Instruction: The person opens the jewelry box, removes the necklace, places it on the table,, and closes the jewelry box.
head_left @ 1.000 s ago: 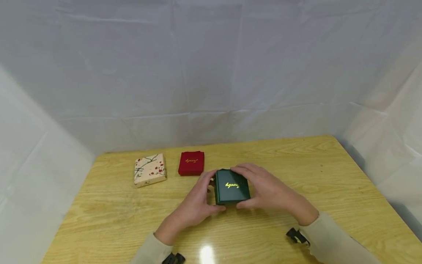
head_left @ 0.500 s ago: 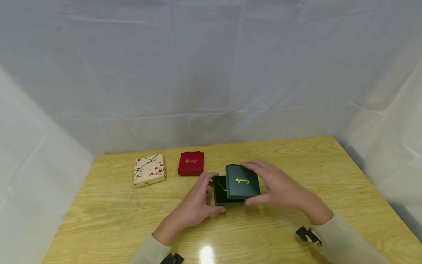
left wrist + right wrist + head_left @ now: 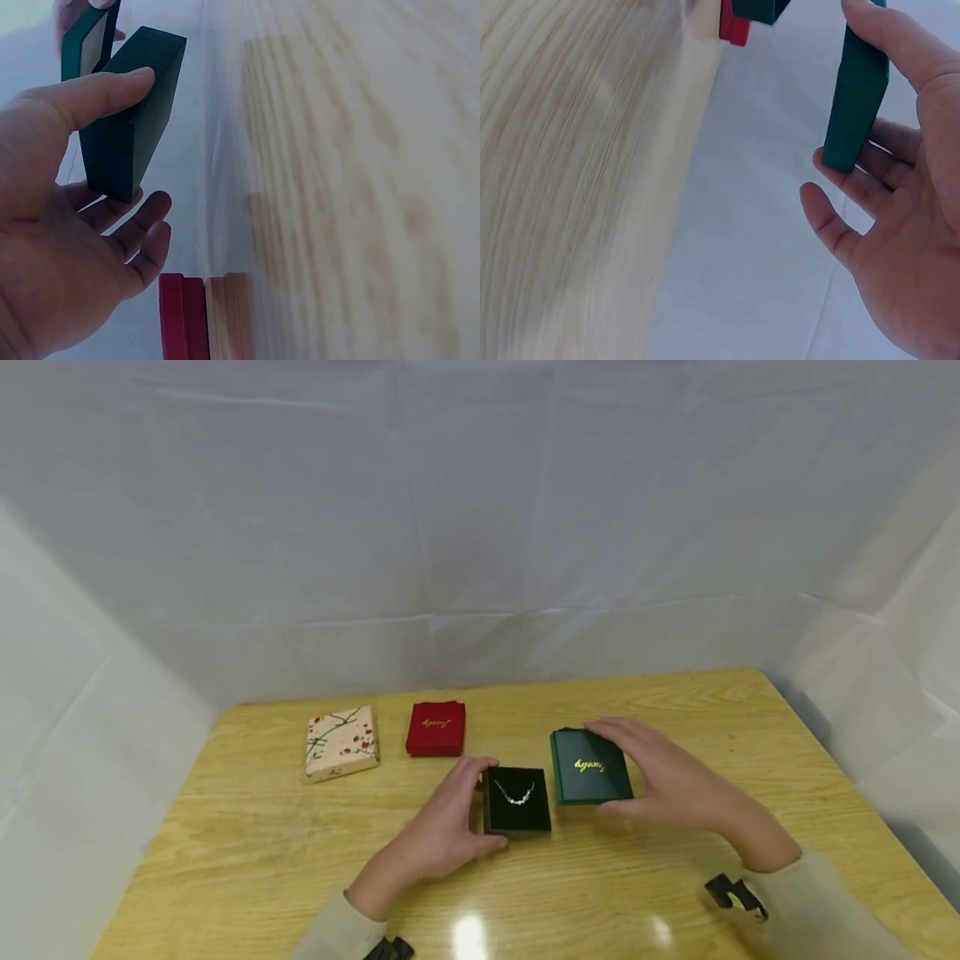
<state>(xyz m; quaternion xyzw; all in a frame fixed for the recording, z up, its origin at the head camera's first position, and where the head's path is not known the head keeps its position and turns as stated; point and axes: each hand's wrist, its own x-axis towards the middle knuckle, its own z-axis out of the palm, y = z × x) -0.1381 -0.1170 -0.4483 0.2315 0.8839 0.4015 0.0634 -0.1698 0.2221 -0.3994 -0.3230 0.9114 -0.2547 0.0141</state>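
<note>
My left hand (image 3: 448, 822) grips the dark green base of a jewelry box (image 3: 517, 821) between thumb and fingers, off the table in the left wrist view. On the base's black lining lies a silver necklace (image 3: 516, 799), curved and with small shiny pieces. Just right of the base, my right hand (image 3: 671, 777) pinches the green box lid (image 3: 588, 785) by its near and far edges; gold lettering marks its top. Base and lid are apart, with a narrow gap between them. In the right wrist view the lid (image 3: 857, 97) shows edge-on, held above the table.
A red jewelry box (image 3: 436, 729) with gold lettering sits closed behind the left hand. Left of it stands a cream box (image 3: 341, 745) with a flower-branch print. The wooden table (image 3: 247, 860) ends at a white sheet (image 3: 480, 527) behind and at the sides.
My right hand has lifted the green lid off the base and carried it rightward, uncovering the necklace. My left hand has stayed nearly in place, still gripping the base.
</note>
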